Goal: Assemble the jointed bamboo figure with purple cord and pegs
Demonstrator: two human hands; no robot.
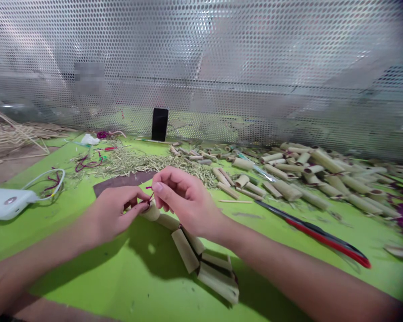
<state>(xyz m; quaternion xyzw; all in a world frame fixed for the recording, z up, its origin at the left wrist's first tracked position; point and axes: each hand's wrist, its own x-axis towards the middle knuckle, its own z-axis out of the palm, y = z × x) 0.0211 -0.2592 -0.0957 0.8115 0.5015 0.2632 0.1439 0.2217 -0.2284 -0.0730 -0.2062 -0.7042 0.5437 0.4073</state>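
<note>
My left hand is closed, thumb and forefinger pinching a dark red string at the end of a short bamboo tube. Just right of it, my right hand is closed too, with its thumb and forefinger gripping the upper part of the same string. From that tube a chain of bamboo pieces joined with string hangs down to the right and rests on the green table. My right hand hides part of the chain.
A pile of cut bamboo tubes lies at the right, near a red-and-black cutting tool. Thin shavings spread behind my hands. A phone leans on the perforated silver sheet. At the left sits a white device with a cable.
</note>
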